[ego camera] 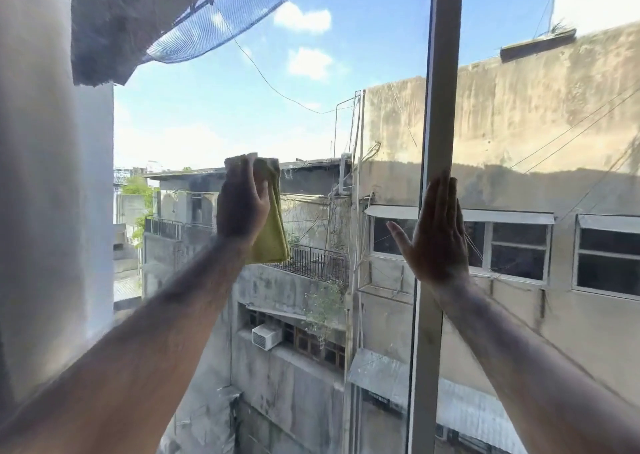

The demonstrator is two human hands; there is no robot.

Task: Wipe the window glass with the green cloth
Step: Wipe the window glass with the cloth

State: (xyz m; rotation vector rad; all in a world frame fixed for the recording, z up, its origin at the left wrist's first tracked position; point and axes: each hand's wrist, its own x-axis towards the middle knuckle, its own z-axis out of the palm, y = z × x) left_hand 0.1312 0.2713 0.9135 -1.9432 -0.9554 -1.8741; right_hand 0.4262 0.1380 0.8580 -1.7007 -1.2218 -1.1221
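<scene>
The window glass (311,114) fills the middle of the view, with sky and old buildings behind it. My left hand (242,204) presses a folded yellow-green cloth (272,235) flat against the pane at mid height; the cloth hangs below and to the right of my palm. My right hand (436,235) lies flat with fingers together and thumb spread, resting on the vertical window frame (441,107) and the glass beside it. It holds nothing.
A second pane (554,142) lies right of the grey frame. A pale wall or curtain (45,176) bounds the glass on the left. Outside hang a blue net (225,13) at the top and a cable (263,76).
</scene>
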